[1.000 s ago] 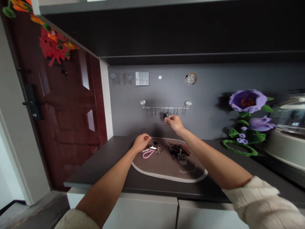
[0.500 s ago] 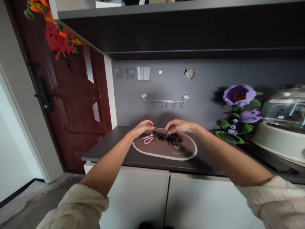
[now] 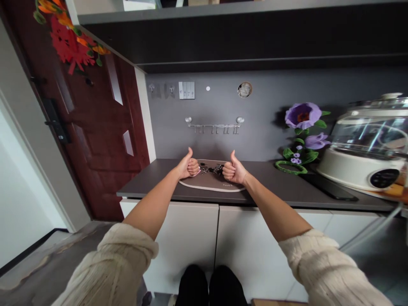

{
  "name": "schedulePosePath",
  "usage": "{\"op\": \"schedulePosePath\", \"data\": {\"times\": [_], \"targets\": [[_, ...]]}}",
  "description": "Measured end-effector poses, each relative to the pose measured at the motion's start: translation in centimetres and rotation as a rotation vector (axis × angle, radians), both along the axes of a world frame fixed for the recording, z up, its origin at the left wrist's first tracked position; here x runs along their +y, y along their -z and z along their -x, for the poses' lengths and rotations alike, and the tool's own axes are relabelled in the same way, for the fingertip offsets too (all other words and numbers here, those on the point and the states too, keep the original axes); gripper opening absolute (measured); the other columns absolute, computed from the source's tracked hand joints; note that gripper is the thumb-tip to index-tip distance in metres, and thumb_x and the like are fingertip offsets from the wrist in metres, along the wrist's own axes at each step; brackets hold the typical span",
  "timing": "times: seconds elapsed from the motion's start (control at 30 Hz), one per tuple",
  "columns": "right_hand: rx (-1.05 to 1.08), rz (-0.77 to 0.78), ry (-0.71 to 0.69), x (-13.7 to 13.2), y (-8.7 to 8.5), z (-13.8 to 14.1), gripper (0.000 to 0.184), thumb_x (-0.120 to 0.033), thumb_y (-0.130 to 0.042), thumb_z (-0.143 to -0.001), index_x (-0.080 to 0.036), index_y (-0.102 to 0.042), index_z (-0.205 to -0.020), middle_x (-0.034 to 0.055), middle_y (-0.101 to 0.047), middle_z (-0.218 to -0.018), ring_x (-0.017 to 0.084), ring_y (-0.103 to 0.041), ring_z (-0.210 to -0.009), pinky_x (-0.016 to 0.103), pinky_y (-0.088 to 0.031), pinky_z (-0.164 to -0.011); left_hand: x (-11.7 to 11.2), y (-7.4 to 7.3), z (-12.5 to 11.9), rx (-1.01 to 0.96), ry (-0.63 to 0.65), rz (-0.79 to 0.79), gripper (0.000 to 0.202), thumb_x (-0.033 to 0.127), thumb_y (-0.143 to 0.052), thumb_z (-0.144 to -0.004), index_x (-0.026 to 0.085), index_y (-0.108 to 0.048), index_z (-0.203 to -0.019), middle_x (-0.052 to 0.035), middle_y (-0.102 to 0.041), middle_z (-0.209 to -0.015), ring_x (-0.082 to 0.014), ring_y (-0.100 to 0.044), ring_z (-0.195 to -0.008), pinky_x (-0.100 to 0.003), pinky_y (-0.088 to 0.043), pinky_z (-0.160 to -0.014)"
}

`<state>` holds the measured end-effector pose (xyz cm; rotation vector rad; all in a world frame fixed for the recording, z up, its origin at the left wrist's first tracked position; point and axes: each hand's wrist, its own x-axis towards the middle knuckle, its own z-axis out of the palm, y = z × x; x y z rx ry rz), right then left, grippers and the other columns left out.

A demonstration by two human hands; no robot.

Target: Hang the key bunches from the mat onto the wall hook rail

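Observation:
My left hand (image 3: pixel 188 165) is a closed fist with its thumb pointing up, above the left side of a brown oval mat (image 3: pixel 210 185) with a pale rim. My right hand (image 3: pixel 234 169) makes the same thumbs-up fist over the mat's right side. Nothing shows in either fist. Between them on the mat lies a pile of keys (image 3: pixel 211 170), dark and metallic, partly covered by my hands. A bit of a pink loop peeks out beside the left fist. Behind, a clear rail with small hooks (image 3: pixel 214 126) is fixed to the grey wall, its hooks bare.
Purple artificial flowers (image 3: pixel 302 117) stand on the counter at right, beside a white appliance with a clear lid (image 3: pixel 366 144) and a dark flat slab (image 3: pixel 334 189). A shelf (image 3: pixel 223 42) overhangs the counter. At left is a dark red door (image 3: pixel 92 127).
Both hands have gone from loosely curled fingers above the keys to fists with raised thumbs. The view has shifted, showing my legs and more of the appliance.

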<state>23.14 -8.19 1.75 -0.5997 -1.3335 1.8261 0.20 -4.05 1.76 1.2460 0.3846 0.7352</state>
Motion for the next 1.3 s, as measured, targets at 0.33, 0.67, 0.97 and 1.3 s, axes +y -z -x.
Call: {"op": "schedulePosePath", "data": {"times": [0.33,0.67,0.97,1.3], "targets": [[-0.003,0.039,-0.012,-0.1,1.1,-0.8,0.064,-0.074,-0.02,-0.07,-0.019,-0.014,-0.039,-0.006,-0.017,-0.032,0.003,-0.015,-0.03,0.018,-0.013,-0.03,0.3,2.3,0.4,-0.023,-0.019,0.08,0.065,0.075,-0.027,-0.065,0.017,-0.017,-0.036,0.0058,-0.015,-0.029,-0.0037,-0.018,-0.026,-0.019,-0.013,-0.032],[-0.103,-0.049,0.07,1.4,-0.7,-0.3,0.061,-0.075,-0.022,-0.069,-0.019,-0.02,-0.043,-0.0072,-0.017,-0.034,0.004,-0.014,-0.03,0.018,-0.013,-0.031,1.6,-0.6,1.1,0.039,-0.141,-0.089,0.062,0.071,-0.028,-0.07,0.018,-0.019,-0.039,0.0064,-0.015,-0.031,-0.004,-0.018,-0.029,-0.02,-0.014,-0.034],[-0.285,-0.416,0.678,5.5,-1.8,3.4,0.027,-0.041,-0.057,-0.071,-0.019,-0.05,-0.083,-0.0049,-0.049,-0.053,0.005,-0.038,-0.041,0.018,-0.029,-0.04,4.9,-1.1,0.1,0.478,-0.843,-0.843,0.019,0.034,-0.057,-0.07,0.017,-0.057,-0.08,0.0017,-0.054,-0.062,-0.0092,-0.046,-0.059,-0.022,-0.036,-0.061],[-0.761,-0.753,1.025,8.2,1.5,4.4,0.013,-0.015,-0.049,-0.071,-0.017,-0.057,-0.082,0.0045,-0.061,-0.08,0.014,-0.055,-0.075,0.029,-0.041,-0.077,6.0,1.8,-1.3,0.804,-0.743,-1.23,0.022,0.032,-0.048,-0.078,0.02,-0.066,-0.086,-0.0056,-0.064,-0.09,-0.0179,-0.051,-0.087,-0.031,-0.034,-0.083]]}}
